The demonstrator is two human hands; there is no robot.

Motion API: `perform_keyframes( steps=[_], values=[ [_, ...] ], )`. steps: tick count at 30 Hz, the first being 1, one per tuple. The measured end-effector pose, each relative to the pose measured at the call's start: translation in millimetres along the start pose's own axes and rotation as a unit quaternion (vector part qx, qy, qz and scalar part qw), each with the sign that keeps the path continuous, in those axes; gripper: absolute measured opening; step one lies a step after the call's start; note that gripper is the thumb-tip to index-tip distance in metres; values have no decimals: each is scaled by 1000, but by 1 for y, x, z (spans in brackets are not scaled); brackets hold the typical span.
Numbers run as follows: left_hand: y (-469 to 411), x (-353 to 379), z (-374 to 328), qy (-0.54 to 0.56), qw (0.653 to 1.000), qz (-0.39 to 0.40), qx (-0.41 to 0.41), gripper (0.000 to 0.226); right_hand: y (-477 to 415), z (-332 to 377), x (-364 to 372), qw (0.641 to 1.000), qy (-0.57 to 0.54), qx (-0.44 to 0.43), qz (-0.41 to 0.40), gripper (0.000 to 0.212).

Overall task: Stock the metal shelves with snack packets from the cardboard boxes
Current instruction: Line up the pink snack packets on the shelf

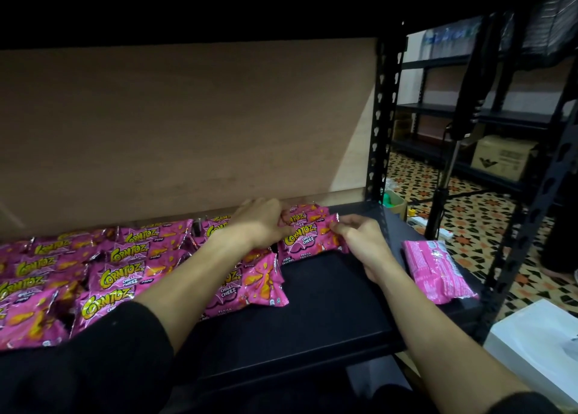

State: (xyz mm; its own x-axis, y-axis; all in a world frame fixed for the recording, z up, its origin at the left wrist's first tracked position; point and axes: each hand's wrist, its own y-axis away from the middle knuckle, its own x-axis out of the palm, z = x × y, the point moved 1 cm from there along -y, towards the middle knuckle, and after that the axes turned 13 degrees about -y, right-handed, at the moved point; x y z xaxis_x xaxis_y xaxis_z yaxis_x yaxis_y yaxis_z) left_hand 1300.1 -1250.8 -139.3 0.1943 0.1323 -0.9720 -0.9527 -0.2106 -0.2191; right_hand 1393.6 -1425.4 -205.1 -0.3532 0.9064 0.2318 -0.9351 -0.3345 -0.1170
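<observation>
Several pink Corntoz snack packets (pixel 112 276) lie in overlapping rows on the black metal shelf (pixel 328 307), filling its left half. At the right end of the back row sits one pink packet (pixel 308 241). My left hand (pixel 262 223) grips its left edge with curled fingers, and my right hand (pixel 359 241) pinches its right edge. Another pink packet (pixel 438 273) lies face down at the shelf's right end, apart from both hands.
A brown board (pixel 187 126) backs the shelf. Black slotted uprights (pixel 383 116) frame its right side. Beyond them stand more black shelves with a cardboard box (pixel 503 154) over a patterned tile floor (pixel 469 219). A white object (pixel 538 345) sits at lower right.
</observation>
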Motion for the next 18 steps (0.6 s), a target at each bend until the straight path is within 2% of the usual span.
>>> perform_keyframes(
  steps=[5,9,13,18],
  values=[
    [4,0,1,27,1000,-3,-2,22,-3,-4,-1,1000,9,-7,-2,15],
    [5,0,2,56,998,-11,-6,20,-2,-4,-2,1000,10,-9,3,10],
    [5,-1,3,78,997,-11,-6,21,-2,-2,-4,1000,23,-8,8,18],
    [6,-1,4,126,992,-25,-12,18,-2,-2,-8,1000,9,-12,-13,19]
  ],
)
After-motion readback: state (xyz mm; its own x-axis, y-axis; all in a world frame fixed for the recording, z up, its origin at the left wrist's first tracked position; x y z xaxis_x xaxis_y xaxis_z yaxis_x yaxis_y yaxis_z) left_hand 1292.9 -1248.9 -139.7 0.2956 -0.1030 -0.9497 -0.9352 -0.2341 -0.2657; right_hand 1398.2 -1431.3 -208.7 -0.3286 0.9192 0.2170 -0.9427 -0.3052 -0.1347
